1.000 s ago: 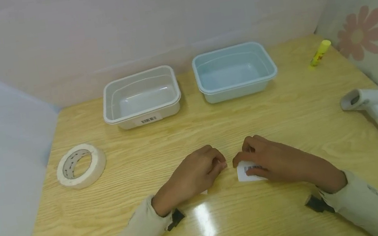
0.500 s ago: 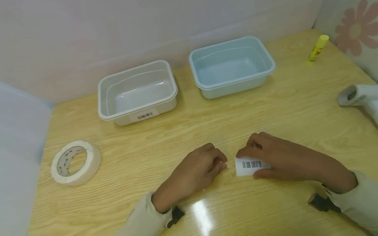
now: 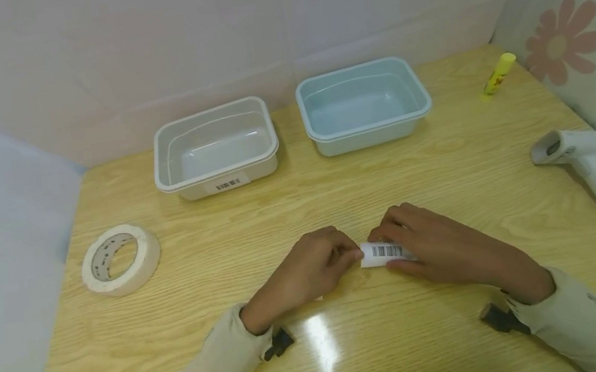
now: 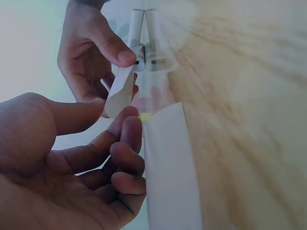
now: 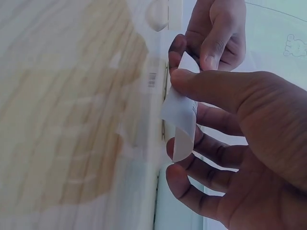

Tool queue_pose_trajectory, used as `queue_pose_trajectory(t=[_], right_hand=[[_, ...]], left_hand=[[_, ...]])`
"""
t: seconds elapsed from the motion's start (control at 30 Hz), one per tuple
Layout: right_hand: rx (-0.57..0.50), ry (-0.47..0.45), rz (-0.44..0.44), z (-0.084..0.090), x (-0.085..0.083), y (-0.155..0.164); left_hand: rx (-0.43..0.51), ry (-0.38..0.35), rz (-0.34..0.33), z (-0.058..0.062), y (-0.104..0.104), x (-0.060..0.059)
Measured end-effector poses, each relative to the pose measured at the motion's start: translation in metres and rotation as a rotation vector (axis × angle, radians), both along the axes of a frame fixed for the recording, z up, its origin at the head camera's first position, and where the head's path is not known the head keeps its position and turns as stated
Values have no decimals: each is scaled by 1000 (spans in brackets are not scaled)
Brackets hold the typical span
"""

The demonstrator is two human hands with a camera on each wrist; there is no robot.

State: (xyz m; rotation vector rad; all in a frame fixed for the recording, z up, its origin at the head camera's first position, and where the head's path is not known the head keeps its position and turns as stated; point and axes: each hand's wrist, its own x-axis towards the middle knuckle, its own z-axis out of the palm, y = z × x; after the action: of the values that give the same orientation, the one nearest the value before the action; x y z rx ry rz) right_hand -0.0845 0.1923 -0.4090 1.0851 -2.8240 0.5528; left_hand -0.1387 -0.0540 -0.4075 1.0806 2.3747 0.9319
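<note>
My right hand [image 3: 438,246] holds a small white barcode label [image 3: 387,251] between thumb and fingers, low over the wooden table. In the right wrist view the label [image 5: 180,108] curls, with its lower corner bent round. The left hand [image 3: 312,268] meets the label's left end, thumb and index finger pinching at its edge. Beside the curled lower fingers of the left hand [image 4: 81,163], a second white piece of paper [image 4: 172,163] shows in the left wrist view. Only a corner of that paper [image 3: 319,298] peeks out under the hand in the head view.
A grey-white tub [image 3: 223,180] with a barcode label on its front and a light blue tub [image 3: 371,137] stand at the back. A masking tape roll [image 3: 148,258] lies left. At right are a yellow glue stick [image 3: 500,75] and a white barcode scanner [image 3: 595,163].
The right hand has turned the barcode label and brought it left and slightly up to the left fingertips, which were apart from it before. The left hand has barely moved.
</note>
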Motion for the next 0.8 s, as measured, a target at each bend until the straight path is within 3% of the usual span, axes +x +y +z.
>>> queue_pose_trajectory(t=[0.17,0.53,0.8], right_hand=[[5,19,-10,2,-3,-4],[-16,99,-76,7,-10,-14],[-167,180,-51,12,-15,-31]], left_hand=[[91,-85,60,3,-2,-1],[218,-249,110,2,-5,-8],[312,-444,172,7,-5,-10]])
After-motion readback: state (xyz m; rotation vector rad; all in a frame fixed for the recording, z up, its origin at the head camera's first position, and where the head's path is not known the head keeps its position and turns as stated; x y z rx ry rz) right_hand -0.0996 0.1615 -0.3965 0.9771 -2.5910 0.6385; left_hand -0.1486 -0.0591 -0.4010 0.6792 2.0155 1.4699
